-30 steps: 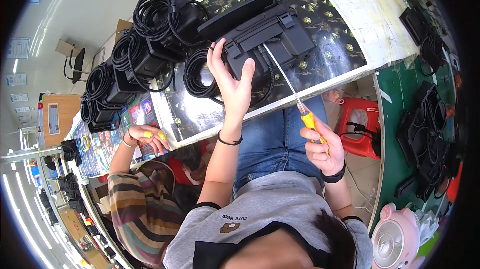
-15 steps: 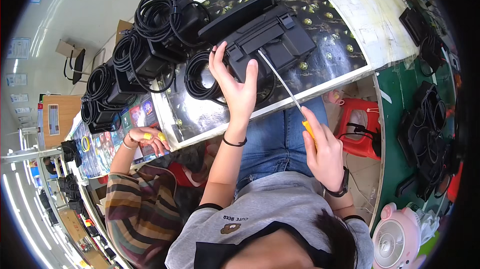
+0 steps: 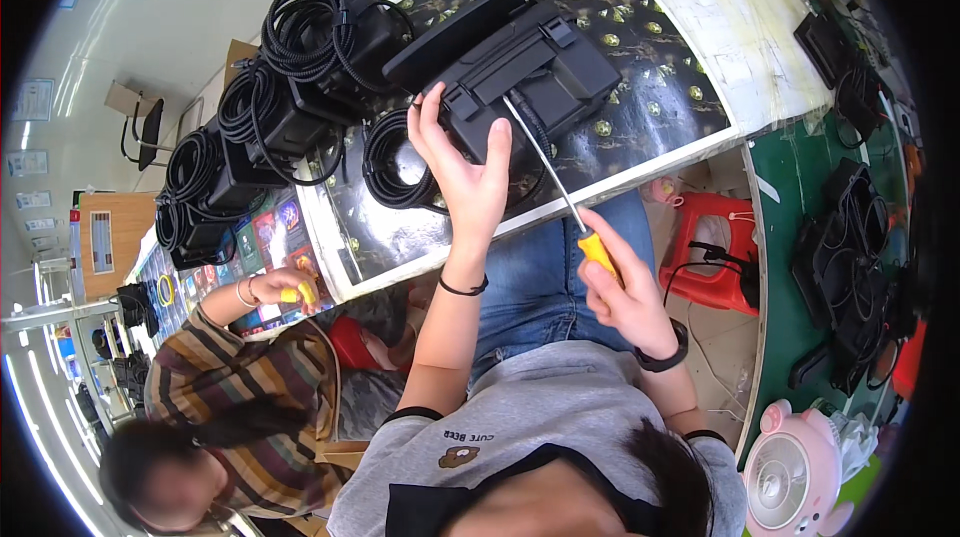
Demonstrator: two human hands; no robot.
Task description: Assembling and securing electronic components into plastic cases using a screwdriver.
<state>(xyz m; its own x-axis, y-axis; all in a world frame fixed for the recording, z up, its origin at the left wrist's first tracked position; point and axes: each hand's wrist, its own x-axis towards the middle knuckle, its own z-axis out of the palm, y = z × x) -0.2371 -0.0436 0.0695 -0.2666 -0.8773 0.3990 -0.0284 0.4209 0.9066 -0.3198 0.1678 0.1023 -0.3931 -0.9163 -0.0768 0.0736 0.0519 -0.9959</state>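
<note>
I see bare right hand [image 3: 628,299] gripping yellow-handled, metal-shafted screwdriver [image 3: 595,249], tip toward 11 o'clock at boxy black plastic case [image 3: 577,82]; bare left hand [image 3: 470,185] spread, ungripped, at its 8 o'clock.

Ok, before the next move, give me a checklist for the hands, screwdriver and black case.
1. Right hand grips the yellow-handled screwdriver: ok.
2. Tip at the black case: ok, by its near side in view.
3. Tip seated in a screw: cannot tell, too small.
4. Left hand pressing the case firmly: cannot tell; it is open at the near-left edge.
5. Co-worker's hand clear of the case: ok, off to the left.
</note>
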